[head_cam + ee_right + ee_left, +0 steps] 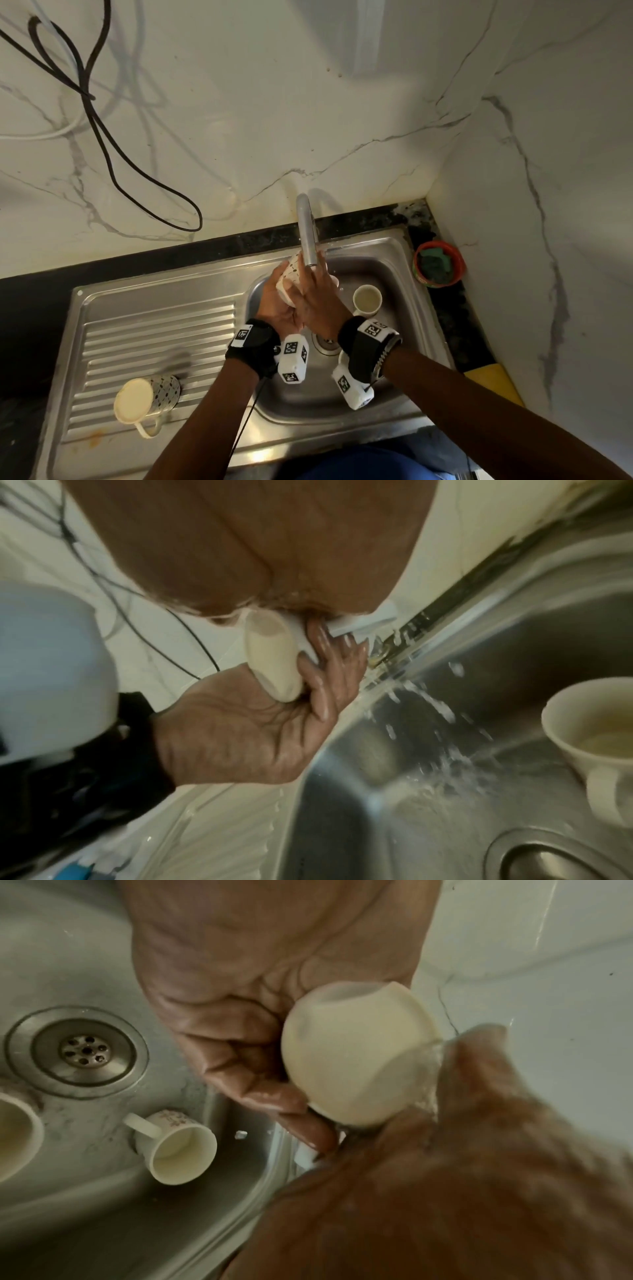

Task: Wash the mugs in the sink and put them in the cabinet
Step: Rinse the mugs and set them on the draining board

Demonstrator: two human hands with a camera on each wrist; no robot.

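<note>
left hand (279, 301) cupped, right hand (317, 294) flat

Head view: high above sink (394, 246), facing down, wide. Both wrist views: close over sink basin, looking along palms. All share basin; wrist views share drain (84, 1051).

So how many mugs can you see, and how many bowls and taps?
Mugs: 4 (held mug, upside-down mug on the drainboard, upright mug and edge mug in the basin)
Bowls: 1 (orange bowl)
Taps: 1 (tap)
Total: 6
</note>
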